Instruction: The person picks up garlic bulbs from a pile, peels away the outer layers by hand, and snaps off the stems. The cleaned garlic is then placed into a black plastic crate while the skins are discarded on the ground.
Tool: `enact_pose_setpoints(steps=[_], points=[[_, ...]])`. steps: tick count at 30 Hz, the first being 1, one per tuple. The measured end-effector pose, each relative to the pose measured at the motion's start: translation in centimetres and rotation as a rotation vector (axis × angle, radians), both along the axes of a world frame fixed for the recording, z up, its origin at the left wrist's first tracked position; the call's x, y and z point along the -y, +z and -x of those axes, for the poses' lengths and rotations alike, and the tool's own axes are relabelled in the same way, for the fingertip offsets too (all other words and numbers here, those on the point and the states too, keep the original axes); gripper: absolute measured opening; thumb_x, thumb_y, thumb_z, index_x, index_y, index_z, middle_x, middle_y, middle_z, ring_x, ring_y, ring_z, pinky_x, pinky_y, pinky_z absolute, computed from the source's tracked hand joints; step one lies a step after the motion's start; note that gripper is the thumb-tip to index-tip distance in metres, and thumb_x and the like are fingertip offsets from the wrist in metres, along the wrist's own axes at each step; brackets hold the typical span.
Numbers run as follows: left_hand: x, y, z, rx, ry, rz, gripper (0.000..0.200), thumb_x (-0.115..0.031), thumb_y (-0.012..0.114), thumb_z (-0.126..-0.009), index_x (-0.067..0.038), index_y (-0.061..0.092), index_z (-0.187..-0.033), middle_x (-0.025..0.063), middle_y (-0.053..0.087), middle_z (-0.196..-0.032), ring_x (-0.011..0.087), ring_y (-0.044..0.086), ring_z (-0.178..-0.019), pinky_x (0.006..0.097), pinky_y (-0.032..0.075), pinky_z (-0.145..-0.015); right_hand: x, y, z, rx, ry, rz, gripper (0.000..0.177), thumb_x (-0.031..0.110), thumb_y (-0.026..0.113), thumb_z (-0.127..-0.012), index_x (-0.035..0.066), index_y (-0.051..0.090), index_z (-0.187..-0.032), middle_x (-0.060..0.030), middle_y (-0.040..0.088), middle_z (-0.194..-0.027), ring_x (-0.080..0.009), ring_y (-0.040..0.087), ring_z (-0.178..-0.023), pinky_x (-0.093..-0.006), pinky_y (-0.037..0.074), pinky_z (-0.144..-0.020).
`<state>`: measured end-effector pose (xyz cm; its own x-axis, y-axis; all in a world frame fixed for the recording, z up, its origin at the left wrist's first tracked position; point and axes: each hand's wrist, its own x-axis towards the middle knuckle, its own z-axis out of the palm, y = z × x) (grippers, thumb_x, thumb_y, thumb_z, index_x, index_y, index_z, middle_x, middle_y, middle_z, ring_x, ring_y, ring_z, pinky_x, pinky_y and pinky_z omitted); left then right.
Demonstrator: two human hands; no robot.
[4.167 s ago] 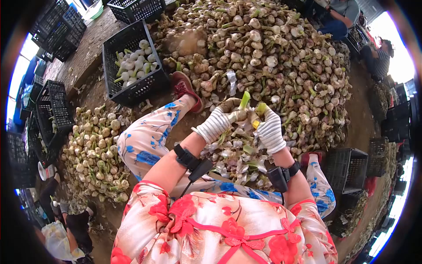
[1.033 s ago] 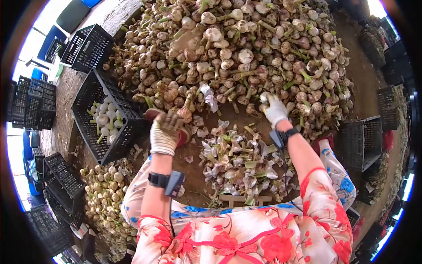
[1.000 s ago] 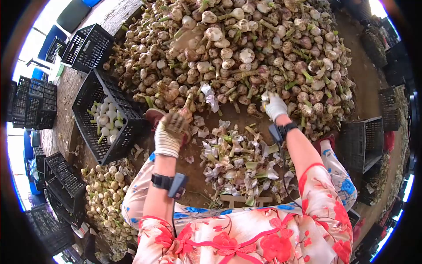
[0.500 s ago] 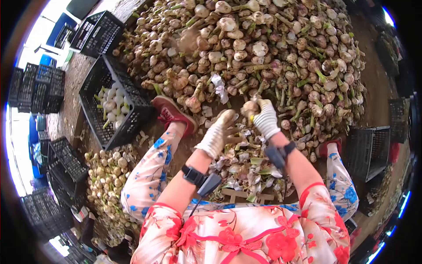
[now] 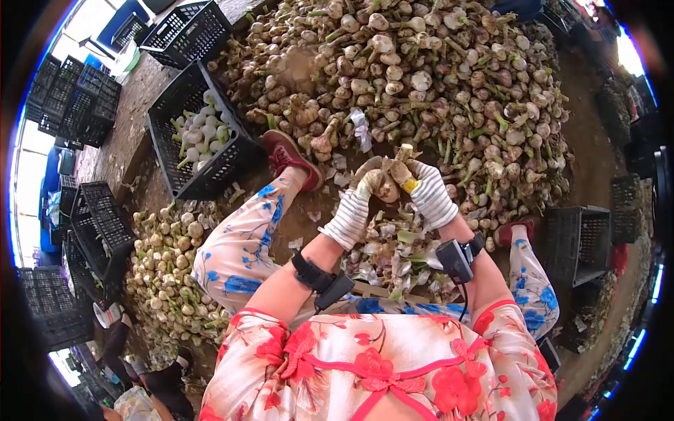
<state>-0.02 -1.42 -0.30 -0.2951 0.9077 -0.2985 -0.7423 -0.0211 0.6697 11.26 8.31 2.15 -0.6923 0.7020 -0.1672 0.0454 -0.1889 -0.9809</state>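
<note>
Both hands wear white knitted gloves, soiled at the fingers, and meet around one garlic bulb (image 5: 387,188). My left hand (image 5: 357,207) is closed against the bulb's left side. My right hand (image 5: 427,191), with a yellow band on a finger, grips it from the right, and a cut stem end shows above the fingers. Below the hands lies a heap of loose skins and stem scraps (image 5: 404,242). Beyond them rises a large pile of unpeeled garlic (image 5: 421,81). A scrap of whitish paper or skin (image 5: 361,130) lies at the pile's near edge.
At the left a black crate (image 5: 239,165) holds peeled white bulbs (image 5: 203,133). A smaller garlic pile (image 5: 168,259) lies below it. Stacked black crates (image 5: 77,98) stand farther left, and another crate (image 5: 579,242) is at the right. Part of another person (image 5: 165,386) shows at lower left.
My left hand has come right to meet the bulb in my right hand, and its fingers have closed on it. The whole view has shifted, so the crate and foot appear farther right.
</note>
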Motion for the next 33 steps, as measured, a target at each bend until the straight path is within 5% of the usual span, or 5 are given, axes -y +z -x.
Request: enact_pose_setpoints(steps=[11, 14, 20, 26, 33], points=[[0.9, 2.6, 1.0, 0.450, -0.347, 0.080, 0.034, -0.037, 0.041, -0.086, -0.007, 0.054, -0.096, 0.0071, 0.059, -0.080, 0.0193, 0.055, -0.062, 0.0274, 0.046, -0.051, 2.2, -1.9, -2.0, -0.052, -0.104, 0.166, 0.024, 0.014, 0.058, -0.083, -0.001, 0.058, -0.101, -0.0008, 0.060, -0.089, -0.0057, 0.051, -0.078, -0.0197, 0.043, -0.069], [1.4, 9.1, -0.2, -0.163, 0.127, 0.307, 0.039, -0.014, 0.064, -0.075, -0.006, 0.049, -0.110, 0.0065, 0.055, -0.092, 0.0170, 0.053, -0.077, 0.0286, 0.047, -0.073, 2.6, -1.8, -1.7, -0.058, -0.262, 0.432, 0.024, 0.014, 0.059, -0.083, -0.002, 0.058, -0.101, -0.0008, 0.060, -0.088, -0.0062, 0.051, -0.075, -0.0195, 0.044, -0.066], [2.4, 2.6, 1.7, 0.234, -0.349, -0.184, 0.042, -0.035, 0.049, -0.081, -0.003, 0.049, -0.108, 0.0105, 0.058, -0.088, 0.0206, 0.060, -0.069, 0.0304, 0.051, -0.059, 2.9, -2.2, -0.6, 0.185, -0.214, -0.409, 0.020, 0.008, 0.054, -0.083, -0.003, 0.057, -0.100, -0.0019, 0.059, -0.082, -0.0066, 0.048, -0.070, -0.0205, 0.043, -0.061], [1.4, 4.5, 3.2, 0.300, -0.285, 0.086, 0.062, -0.063, 0.038, -0.079, -0.010, 0.046, -0.112, 0.0126, 0.057, -0.095, 0.0256, 0.061, -0.075, 0.0412, 0.053, -0.055, 4.2, -1.9, -1.2, -0.234, -0.258, 0.280, 0.027, 0.015, 0.054, -0.085, 0.000, 0.053, -0.108, -0.0011, 0.058, -0.090, -0.0064, 0.055, -0.079, -0.0186, 0.047, -0.068], [2.9, 2.1, 3.7, 0.003, -0.082, -0.175, 0.050, -0.024, 0.064, -0.077, -0.007, 0.042, -0.118, 0.0055, 0.055, -0.102, 0.0145, 0.056, -0.086, 0.0267, 0.051, -0.068, 5.6, -1.6, 0.1, -0.200, -0.261, 0.091, 0.025, 0.016, 0.058, -0.082, 0.002, 0.056, -0.104, -0.0052, 0.061, -0.086, -0.0114, 0.058, -0.074, -0.0245, 0.048, -0.063]])
